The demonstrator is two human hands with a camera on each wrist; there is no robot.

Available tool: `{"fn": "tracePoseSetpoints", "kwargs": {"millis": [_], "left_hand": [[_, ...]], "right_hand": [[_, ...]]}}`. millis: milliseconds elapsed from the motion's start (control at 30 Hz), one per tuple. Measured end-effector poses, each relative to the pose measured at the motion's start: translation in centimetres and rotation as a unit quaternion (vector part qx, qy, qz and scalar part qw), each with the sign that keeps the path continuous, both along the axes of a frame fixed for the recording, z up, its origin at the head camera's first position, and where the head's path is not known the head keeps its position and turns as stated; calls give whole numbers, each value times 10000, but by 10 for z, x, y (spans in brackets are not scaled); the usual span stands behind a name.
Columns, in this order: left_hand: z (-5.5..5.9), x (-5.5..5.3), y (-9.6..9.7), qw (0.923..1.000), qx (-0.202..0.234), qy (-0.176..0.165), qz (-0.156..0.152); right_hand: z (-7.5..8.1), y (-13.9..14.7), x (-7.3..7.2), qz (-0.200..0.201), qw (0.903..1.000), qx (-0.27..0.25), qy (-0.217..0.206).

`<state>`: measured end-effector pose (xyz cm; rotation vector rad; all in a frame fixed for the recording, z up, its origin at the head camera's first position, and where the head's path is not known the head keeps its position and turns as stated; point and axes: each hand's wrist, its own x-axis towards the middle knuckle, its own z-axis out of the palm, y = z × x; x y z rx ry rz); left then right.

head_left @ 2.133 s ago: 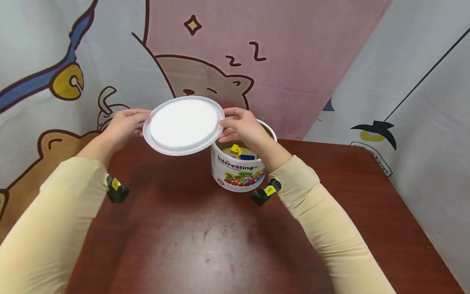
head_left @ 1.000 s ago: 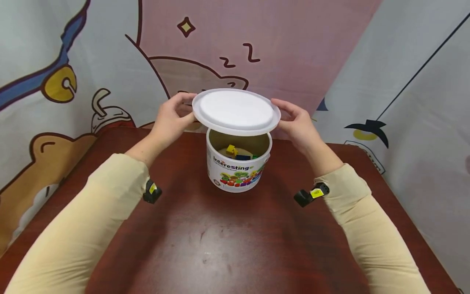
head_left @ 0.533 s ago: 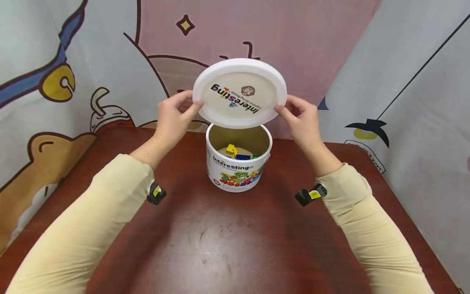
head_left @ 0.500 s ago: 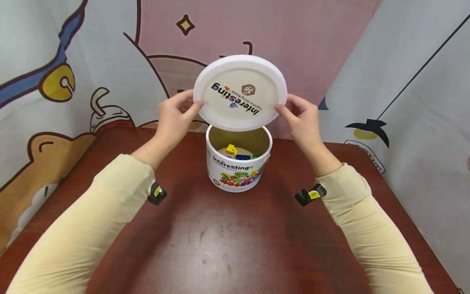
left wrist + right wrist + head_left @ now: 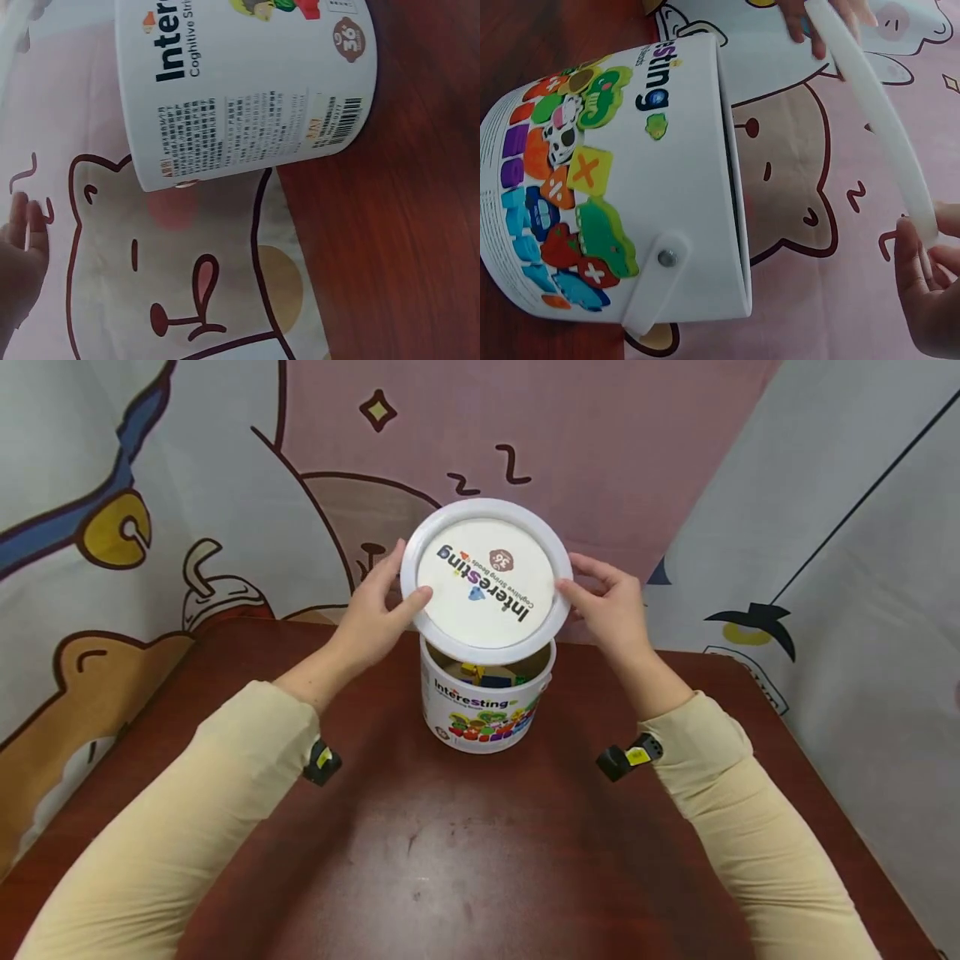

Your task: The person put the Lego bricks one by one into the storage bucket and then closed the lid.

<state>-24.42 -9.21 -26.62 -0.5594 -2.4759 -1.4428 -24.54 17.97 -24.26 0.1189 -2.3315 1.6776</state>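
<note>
A round white lid (image 5: 486, 581), printed side up with the lettering upside down, is held between both hands above a white bucket (image 5: 480, 718). My left hand (image 5: 375, 614) holds its left edge, thumb on top. At the right edge, my right hand (image 5: 611, 610) pinches the rim between thumb and fingers. In the right wrist view the lid (image 5: 885, 120) shows edge-on, apart from the bucket's mouth (image 5: 735, 180). Yellow, blue and green pieces (image 5: 491, 677) lie inside the bucket, partly hidden under the lid.
The bucket stands on a dark red-brown table (image 5: 427, 852), towards its back edge. Behind hangs a cloth (image 5: 630, 443) with cartoon animals. A white handle (image 5: 656, 281) hangs on the bucket's side. Black wrist cameras (image 5: 630, 757) sit at both cuffs.
The lid came from the left to over the bucket and was flipped from its plain underside to its printed face. Over the last half second it tilted flatter and sank closer to the bucket.
</note>
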Motion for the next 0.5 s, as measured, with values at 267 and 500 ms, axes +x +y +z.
{"fn": "tracePoseSetpoints", "kwargs": {"millis": [267, 500], "left_hand": [[-11, 0, 3, 9960, 46, -520, -724], [-17, -3, 2, 9872, 443, -1039, -1128]], "right_hand": [[-2, 0, -1, 572, 9939, -172, -922], [-9, 11, -7, 1066, 9823, -647, -1400]]}}
